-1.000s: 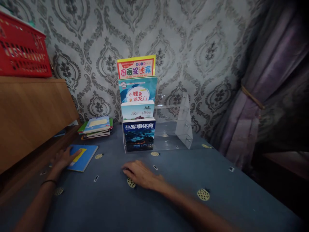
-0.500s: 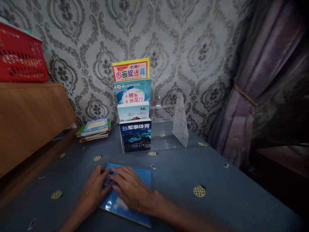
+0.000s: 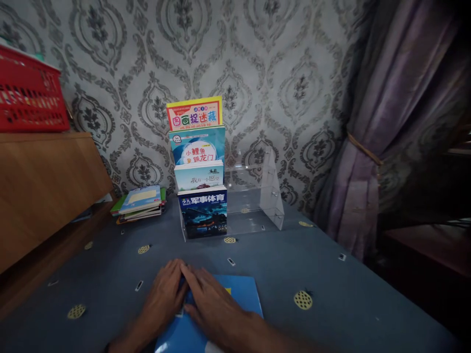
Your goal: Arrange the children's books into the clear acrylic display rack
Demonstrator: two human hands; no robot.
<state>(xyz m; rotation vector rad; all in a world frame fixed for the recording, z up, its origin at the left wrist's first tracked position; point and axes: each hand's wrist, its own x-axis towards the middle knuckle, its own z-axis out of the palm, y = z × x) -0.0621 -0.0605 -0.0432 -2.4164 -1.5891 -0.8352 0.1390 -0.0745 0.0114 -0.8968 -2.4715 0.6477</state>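
Both hands are lying over a blue book (image 3: 241, 291) at the near middle of the table, the left hand (image 3: 165, 291) covering its left side and the right hand (image 3: 211, 299) spreading across the cover, their fingertips meeting at the top. Right-hand fingers are extending loosely over the cover; whether the left is gripping the edge, I cannot tell. Any title is hiding beneath them, with only a bit of yellow patch showing.

Behind, a clear acrylic book rack (image 3: 271, 193) is holding four books in tiers: a yellow-bordered one (image 3: 193, 117) is reading 图画捉迷藏, a teal one (image 3: 198, 147) 小鲤鱼跳龙门, a pale one (image 3: 200, 179) 我有一个愿望, and a dark blue one (image 3: 204, 215) 少儿 and 军事体育. Print on the book stack (image 3: 142, 200) to the left is staying too small to read.

The blue book's top and right edges are showing, while its near edge is running out of view. Pineapple-printed blue cloth (image 3: 279, 274) is stretching between book and rack and on to the table's slanting right edge. Clear tiers are extending rightward from the books to the rack's side panel.
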